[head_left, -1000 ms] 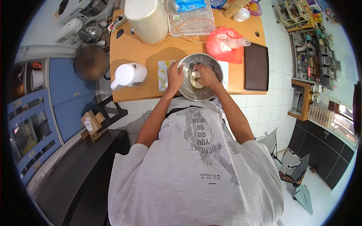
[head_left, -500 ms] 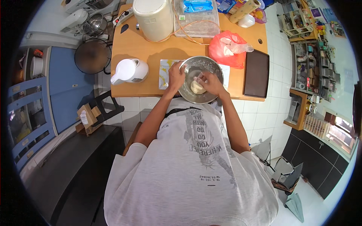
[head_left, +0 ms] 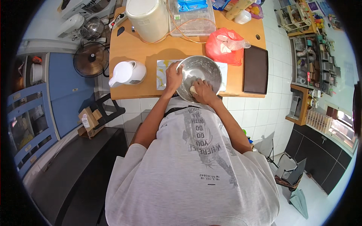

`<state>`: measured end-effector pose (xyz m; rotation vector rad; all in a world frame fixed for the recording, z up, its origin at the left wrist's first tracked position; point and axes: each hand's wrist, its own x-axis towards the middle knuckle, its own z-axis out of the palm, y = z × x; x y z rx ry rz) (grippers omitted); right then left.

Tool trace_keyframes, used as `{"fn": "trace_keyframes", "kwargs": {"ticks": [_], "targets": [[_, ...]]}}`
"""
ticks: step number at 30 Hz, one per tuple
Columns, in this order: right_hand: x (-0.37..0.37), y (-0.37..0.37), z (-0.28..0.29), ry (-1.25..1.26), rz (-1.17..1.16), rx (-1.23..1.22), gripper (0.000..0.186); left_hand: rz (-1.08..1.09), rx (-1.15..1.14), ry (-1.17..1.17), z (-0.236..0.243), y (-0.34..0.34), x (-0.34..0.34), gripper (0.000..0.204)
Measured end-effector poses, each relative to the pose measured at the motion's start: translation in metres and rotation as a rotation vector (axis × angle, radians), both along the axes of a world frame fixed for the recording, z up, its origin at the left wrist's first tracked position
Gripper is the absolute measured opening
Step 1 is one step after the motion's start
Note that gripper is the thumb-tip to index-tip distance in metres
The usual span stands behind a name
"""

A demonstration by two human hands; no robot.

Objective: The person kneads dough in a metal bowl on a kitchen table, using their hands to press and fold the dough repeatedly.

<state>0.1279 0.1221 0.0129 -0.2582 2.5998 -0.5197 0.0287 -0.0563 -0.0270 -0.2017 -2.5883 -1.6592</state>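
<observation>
I see a white jug (head_left: 130, 73) well left of the person's left hand (head_left: 174, 77), which grips the left rim of a metal bowl (head_left: 205, 67). Inside, pale dough (head_left: 193, 90) (mostly hidden from me) lies under the right hand (head_left: 203, 91); whether its fingers close on it, I cannot tell. Right of that hand are a red bag (head_left: 214, 46), then a brown tray (head_left: 255, 69).
</observation>
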Motion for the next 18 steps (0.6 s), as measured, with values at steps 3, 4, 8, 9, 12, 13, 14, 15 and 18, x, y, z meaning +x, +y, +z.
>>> {"fn": "trace_keyframes", "kwargs": {"ticks": [3,4,8,9,12,13,14,15,18], "targets": [[-0.008,0.001,-0.033,0.154,-0.067,-0.221,0.033,-0.046,-0.056,0.012,0.008,0.004,-0.002,0.014],[-0.011,0.004,-0.041,0.157,-0.075,-0.256,0.031,-0.043,-0.040,0.017,0.011,0.006,-0.002,0.014],[-0.031,0.011,-0.036,-0.038,-0.137,-0.372,0.035,-0.022,-0.020,-0.027,0.007,0.002,-0.001,0.014],[-0.036,0.012,-0.029,-0.141,-0.163,-0.392,0.039,-0.018,-0.025,-0.056,0.006,0.001,-0.002,0.015],[-0.033,0.011,-0.019,-0.066,-0.331,-0.629,0.056,-0.001,-0.023,-0.022,0.005,0.001,-0.001,0.016],[-0.036,0.015,-0.015,-0.097,-0.289,-0.674,0.061,-0.001,-0.019,-0.023,0.005,0.000,-0.002,0.017],[-0.040,0.018,-0.004,-0.129,-0.250,-0.719,0.066,-0.003,-0.016,-0.026,0.005,0.000,-0.004,0.018],[-0.042,0.020,0.002,-0.161,-0.211,-0.765,0.071,-0.006,-0.013,-0.028,0.005,-0.001,-0.005,0.018],[-0.036,0.022,0.000,-0.070,-0.142,-0.657,0.072,-0.006,-0.027,-0.017,0.005,-0.001,-0.006,0.020]]}}
